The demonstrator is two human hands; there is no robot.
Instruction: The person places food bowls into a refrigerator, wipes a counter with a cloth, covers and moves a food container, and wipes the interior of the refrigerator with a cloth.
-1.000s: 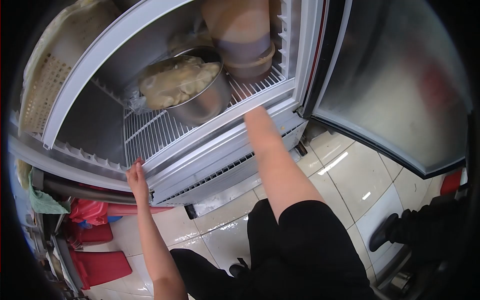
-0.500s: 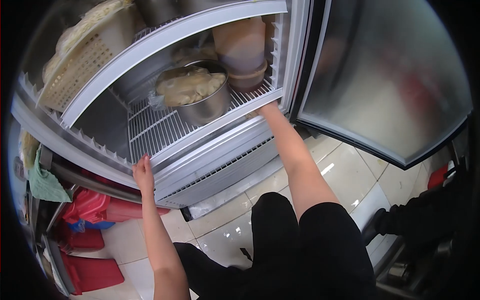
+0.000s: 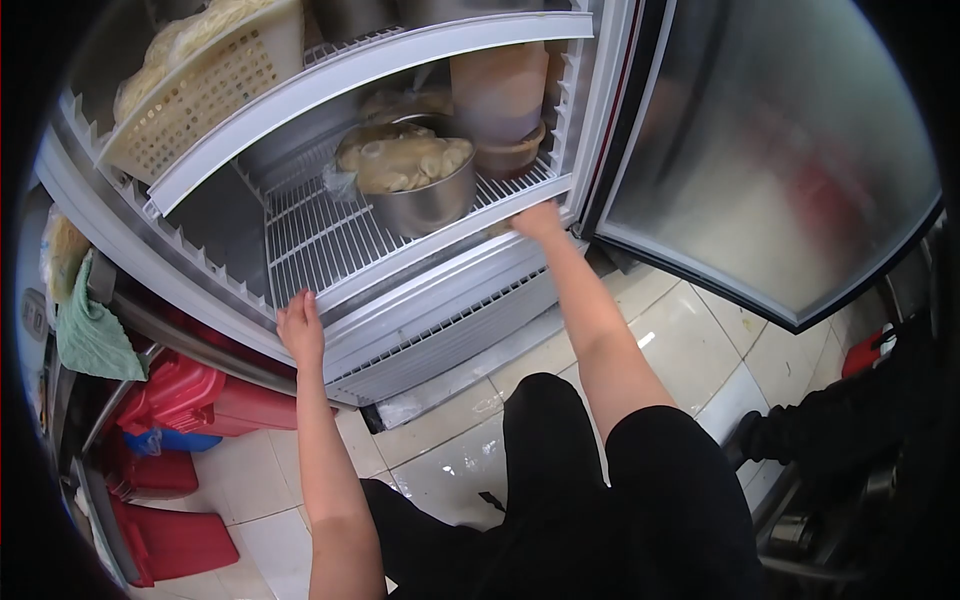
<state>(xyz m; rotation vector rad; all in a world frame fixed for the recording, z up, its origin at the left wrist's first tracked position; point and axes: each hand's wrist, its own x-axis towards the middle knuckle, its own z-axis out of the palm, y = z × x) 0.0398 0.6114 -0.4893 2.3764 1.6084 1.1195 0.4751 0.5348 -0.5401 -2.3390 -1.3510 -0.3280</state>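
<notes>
The lower wire shelf of an open fridge is in front of me, with a white strip along its front. My left hand is closed at the shelf's front left corner, the thumb pointing up. At the right end, my right hand grips the front strip from below, and its fingertips are partly hidden. On the shelf stands a round metal pot with a clear bag of pale, sliced-looking food bulging over its rim. Behind it to the right is a tall plastic container with brownish contents.
An upper shelf holds a cream perforated basket of bagged food. The glass door is swung open on the right. Red plastic bins and a green cloth are at left. Another person's dark-clothed leg is at right.
The view has shifted slightly, so the fridge interior sits a little further right. Both hands stay at the shelf's front, and the pot and container keep their places on it.
</notes>
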